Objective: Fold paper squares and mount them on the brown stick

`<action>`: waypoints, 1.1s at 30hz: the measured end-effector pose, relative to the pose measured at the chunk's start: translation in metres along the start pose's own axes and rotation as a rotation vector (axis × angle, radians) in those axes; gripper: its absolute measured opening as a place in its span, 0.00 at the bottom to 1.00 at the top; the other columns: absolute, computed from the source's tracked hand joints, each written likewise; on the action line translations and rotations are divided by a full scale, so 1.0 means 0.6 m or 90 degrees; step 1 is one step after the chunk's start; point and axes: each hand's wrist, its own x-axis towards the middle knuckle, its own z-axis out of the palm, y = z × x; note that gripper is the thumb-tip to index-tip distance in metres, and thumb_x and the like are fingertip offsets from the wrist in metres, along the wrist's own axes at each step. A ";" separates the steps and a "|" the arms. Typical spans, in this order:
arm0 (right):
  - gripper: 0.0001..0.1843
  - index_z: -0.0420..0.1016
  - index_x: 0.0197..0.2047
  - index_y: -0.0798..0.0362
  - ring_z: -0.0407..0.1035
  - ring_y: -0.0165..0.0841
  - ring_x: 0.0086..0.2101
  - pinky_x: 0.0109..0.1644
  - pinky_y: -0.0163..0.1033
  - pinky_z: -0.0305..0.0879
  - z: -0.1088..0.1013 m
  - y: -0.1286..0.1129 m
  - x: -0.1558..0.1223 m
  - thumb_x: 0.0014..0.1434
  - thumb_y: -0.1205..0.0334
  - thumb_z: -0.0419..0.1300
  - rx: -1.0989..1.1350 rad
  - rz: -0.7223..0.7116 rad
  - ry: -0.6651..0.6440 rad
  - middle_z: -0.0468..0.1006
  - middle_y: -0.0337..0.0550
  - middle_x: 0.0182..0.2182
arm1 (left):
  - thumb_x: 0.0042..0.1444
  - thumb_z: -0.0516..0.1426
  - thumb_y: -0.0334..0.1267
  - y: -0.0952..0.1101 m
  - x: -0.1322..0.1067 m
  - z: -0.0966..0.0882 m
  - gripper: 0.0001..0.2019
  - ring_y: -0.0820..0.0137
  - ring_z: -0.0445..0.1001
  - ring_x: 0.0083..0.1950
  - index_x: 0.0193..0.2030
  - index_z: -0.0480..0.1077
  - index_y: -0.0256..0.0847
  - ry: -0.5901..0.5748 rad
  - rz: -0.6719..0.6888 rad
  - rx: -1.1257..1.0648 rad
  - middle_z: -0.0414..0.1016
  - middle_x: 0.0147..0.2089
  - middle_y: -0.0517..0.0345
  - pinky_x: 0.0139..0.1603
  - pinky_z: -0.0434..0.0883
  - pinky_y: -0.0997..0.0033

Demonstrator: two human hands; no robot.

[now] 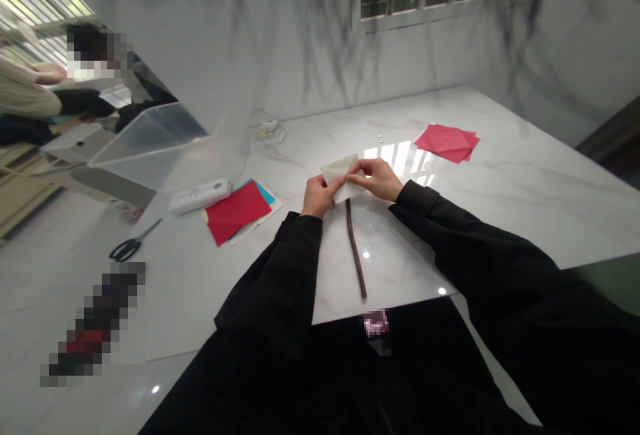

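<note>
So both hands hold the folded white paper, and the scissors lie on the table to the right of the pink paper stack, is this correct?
Not quite. In the head view the scissors lie far left, near the table edge, not right of the pink paper stack. The rest holds: left hand and right hand hold the folded white paper.

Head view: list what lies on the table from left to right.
Scissors → white remote-like device → stack of red and blue paper → left hand → folded white paper with the brown stick below it → right hand → red sheets.
</note>
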 end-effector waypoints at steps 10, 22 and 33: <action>0.15 0.83 0.35 0.55 0.69 0.34 0.32 0.37 0.38 0.65 0.001 -0.001 -0.001 0.58 0.50 0.69 -0.027 -0.003 0.006 0.80 0.43 0.29 | 0.37 0.75 0.55 -0.008 0.005 0.000 0.31 0.62 0.80 0.38 0.42 0.83 0.31 0.035 0.005 0.015 0.85 0.41 0.45 0.40 0.73 0.66; 0.15 0.81 0.35 0.53 0.72 0.37 0.35 0.39 0.39 0.68 0.007 0.000 0.000 0.57 0.49 0.70 0.003 0.012 0.022 0.82 0.44 0.31 | 0.38 0.74 0.56 -0.002 0.003 0.003 0.31 0.63 0.79 0.38 0.42 0.82 0.32 0.005 -0.004 -0.033 0.85 0.39 0.48 0.39 0.73 0.68; 0.12 0.81 0.34 0.54 0.72 0.36 0.35 0.39 0.39 0.68 0.006 -0.001 0.000 0.57 0.53 0.69 -0.003 0.013 0.034 0.81 0.44 0.31 | 0.36 0.76 0.56 0.006 -0.003 0.003 0.32 0.60 0.81 0.42 0.43 0.82 0.32 -0.016 -0.005 -0.054 0.85 0.41 0.46 0.44 0.75 0.65</action>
